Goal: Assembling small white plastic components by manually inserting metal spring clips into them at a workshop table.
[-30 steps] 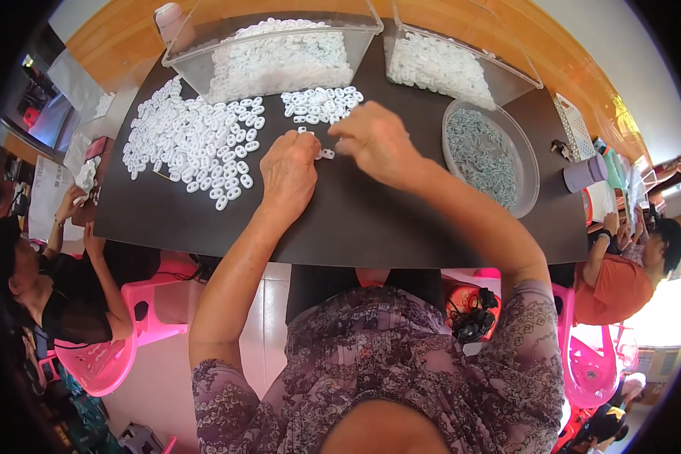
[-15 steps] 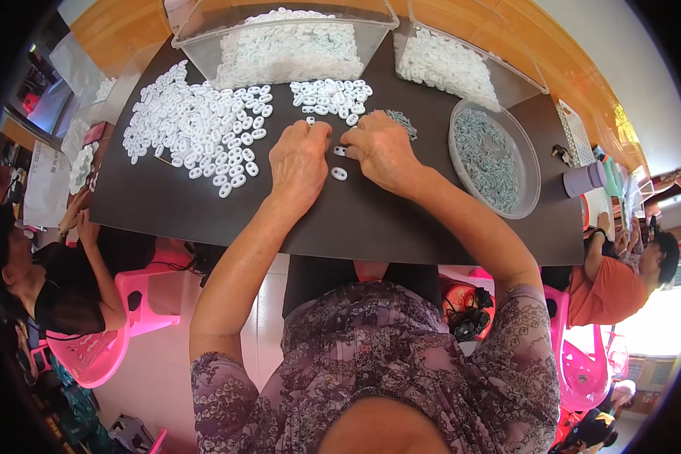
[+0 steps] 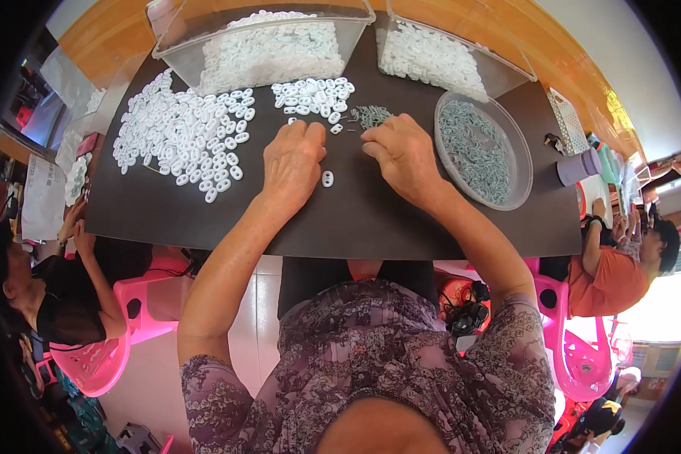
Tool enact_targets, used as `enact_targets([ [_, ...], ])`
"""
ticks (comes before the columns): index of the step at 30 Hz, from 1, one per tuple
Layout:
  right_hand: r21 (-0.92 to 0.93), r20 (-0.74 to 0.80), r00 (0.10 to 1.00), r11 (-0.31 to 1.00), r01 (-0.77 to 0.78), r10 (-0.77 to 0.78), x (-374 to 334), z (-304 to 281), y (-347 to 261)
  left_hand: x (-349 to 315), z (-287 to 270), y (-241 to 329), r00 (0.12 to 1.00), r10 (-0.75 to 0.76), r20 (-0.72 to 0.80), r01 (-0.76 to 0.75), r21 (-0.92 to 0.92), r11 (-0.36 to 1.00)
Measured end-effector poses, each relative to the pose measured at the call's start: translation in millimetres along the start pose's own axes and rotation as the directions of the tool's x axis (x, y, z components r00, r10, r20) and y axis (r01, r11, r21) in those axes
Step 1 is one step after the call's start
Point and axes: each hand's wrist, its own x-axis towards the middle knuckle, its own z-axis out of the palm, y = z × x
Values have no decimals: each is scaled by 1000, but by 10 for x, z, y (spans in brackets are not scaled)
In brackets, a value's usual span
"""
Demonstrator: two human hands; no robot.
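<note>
My left hand point(image 3: 294, 157) rests on the dark table with its fingers curled down; whatever they hold is hidden under the hand. To its right lies a single white oval plastic piece with two holes point(image 3: 327, 178). My right hand point(image 3: 401, 155) has its thumb and fingers pinched together, just below a small heap of grey-green screw-like pins point(image 3: 371, 116). Anything in that pinch is too small to make out. Another white two-hole piece point(image 3: 336, 129) lies between the hands, beyond the fingertips. A small group of such pieces point(image 3: 314, 94) is spread farther back.
Many white pieces point(image 3: 178, 125) cover the table's left side. Two clear bins point(image 3: 359, 38) of white pieces stand at the back. A round clear tub point(image 3: 526, 170) of pins is at right, beside a purple-grey cup point(image 3: 580, 167). Other people sit left and right on pink chairs.
My hands have moved apart, the right one drawing rightward. The white piece that lay between the fingertips no longer shows there. The whole view has shifted slightly.
</note>
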Motion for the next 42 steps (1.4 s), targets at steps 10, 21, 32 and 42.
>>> enact_targets([
  [10,-28,35,990,990,-135,136,13,-20,130,-221,-350,249,941,-319,114,314,-648,694],
  [21,-220,159,985,970,105,-70,233,375,228,-447,-399,333,849,-460,259,415,-866,279],
  [32,16,123,992,1000,5,-6,102,131,12,-538,-388,390,792,-471,389,416,-908,-50],
  [42,408,290,851,748,-524,438,-128,-190,-434,-535,-380,528,786,-410,462,390,-886,-250],
])
